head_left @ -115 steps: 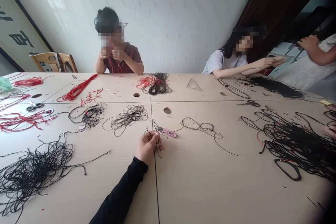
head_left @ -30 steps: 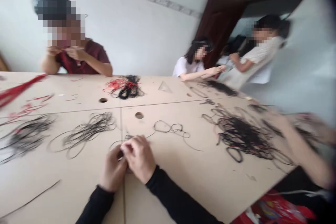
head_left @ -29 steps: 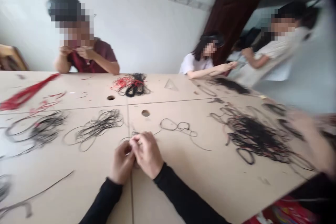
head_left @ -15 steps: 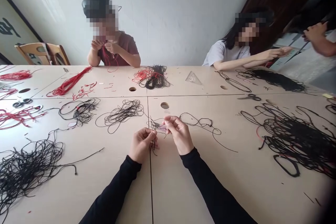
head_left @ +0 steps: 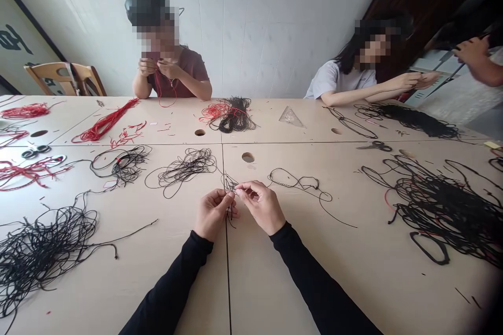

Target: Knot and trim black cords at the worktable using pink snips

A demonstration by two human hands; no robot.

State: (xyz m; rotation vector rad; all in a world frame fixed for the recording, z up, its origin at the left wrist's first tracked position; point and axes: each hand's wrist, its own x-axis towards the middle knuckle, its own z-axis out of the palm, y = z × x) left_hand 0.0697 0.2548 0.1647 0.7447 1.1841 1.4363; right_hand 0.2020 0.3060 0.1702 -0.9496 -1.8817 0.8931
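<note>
My left hand (head_left: 212,212) is closed in a pinch on a short tangle of thin black cord (head_left: 229,184) just above the table seam. My right hand (head_left: 261,207) is closed too, its fingertips meeting the left hand's at the cord. It holds small pink thread clippers, of which only a pale tip (head_left: 237,192) shows between the fingers. Both arms wear black sleeves and rest on the beige table (head_left: 298,272).
Black cord lies in a loose loop (head_left: 302,186), a bundle (head_left: 188,165), and big piles at right (head_left: 444,204) and left (head_left: 43,246). Red cords (head_left: 106,123) and scissors (head_left: 33,153) lie far left. Two people (head_left: 168,68) (head_left: 353,73) work across the table.
The view swung right and back. My right hand came in and took the pink clippers from the table, then drew close to my left hand, which kept hold of the cord.
</note>
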